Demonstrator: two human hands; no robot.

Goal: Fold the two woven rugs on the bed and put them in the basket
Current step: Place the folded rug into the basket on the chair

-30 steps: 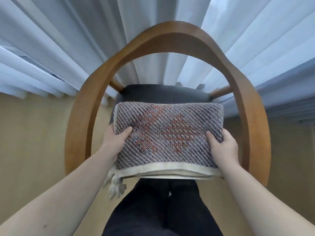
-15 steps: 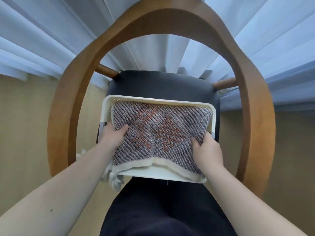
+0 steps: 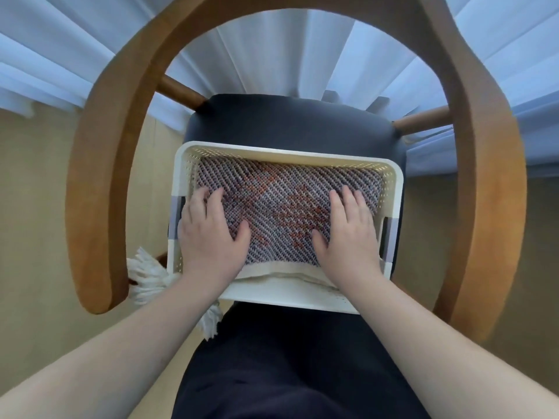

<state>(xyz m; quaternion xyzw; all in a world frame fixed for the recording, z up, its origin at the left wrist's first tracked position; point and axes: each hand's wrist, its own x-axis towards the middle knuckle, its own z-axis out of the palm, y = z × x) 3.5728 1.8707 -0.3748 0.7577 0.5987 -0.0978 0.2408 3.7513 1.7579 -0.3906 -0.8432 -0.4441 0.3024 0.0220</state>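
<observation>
Lying under both hands (image 3: 279,234) (palms flat), rug (image 3: 284,201) fills basket (image 3: 393,189).

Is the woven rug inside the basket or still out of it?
Mostly inside: the woven rug lies within the basket walls; its tassels hang outside.

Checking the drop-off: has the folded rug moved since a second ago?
Yes. The rug has gone down into the basket on the chair seat; earlier it was held above. Both hands now press flat on it.
</observation>
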